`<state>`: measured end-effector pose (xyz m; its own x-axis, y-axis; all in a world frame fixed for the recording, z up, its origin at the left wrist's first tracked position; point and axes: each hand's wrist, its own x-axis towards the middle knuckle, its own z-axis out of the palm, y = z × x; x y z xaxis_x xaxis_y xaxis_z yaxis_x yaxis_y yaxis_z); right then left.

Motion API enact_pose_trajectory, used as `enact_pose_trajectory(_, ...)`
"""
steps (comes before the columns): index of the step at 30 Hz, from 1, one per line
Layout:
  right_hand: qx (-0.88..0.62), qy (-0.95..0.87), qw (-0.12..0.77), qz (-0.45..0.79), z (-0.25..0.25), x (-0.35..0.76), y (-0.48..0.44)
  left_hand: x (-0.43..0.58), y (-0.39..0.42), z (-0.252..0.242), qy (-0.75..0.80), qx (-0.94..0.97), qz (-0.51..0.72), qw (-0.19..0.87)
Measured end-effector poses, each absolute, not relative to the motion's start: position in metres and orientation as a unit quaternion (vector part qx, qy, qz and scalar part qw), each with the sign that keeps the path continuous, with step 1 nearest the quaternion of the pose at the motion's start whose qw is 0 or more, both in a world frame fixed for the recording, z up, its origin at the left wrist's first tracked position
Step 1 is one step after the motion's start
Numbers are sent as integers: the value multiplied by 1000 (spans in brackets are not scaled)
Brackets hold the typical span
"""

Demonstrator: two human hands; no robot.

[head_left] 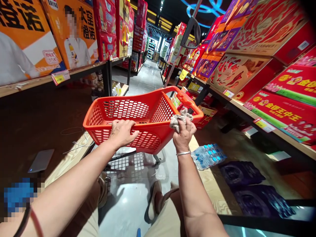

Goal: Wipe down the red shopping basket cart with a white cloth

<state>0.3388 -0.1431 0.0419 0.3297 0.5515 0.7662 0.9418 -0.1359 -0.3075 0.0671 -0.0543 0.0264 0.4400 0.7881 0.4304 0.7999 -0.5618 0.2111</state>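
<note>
Head view: left hand point(122, 131) gripping basket point(148, 115) rim, right hand point(184, 133) clenching half-hidden cloth point(179, 120).

Loads going on around the aisle floor point(145, 75). Red gift boxes point(283, 112) stacked on shelves to its right, orange cartons point(37, 36) up on the left. A pack of water bottles point(207, 156) sits low on its right edge, dark packs point(249, 184) beside it, and a laptop point(40, 160) low left.
</note>
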Motion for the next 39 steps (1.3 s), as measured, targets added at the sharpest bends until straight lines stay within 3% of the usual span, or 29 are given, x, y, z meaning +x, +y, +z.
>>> enact_pose_trajectory(6,-681,-617,319,-232,43,306,-139,114,-64,34,-412,-874,-257,-38)
enact_pose_trajectory(17,-856,-445,191,-179,151,390,-145,97,-51,25,-382,-879,-279,-56)
enact_pose_trajectory(24,-822,-516,107,-216,135,299,-130,90,-52,27,-396,-875,-276,-43)
enact_pose_trajectory(30,-667,-716,44,-201,114,233,-123,83,-49,27,-389,-877,-277,-57)
enact_pose_trajectory(39,-716,-676,26,-172,164,323,-145,60,-31,27,-377,-879,-277,-95)
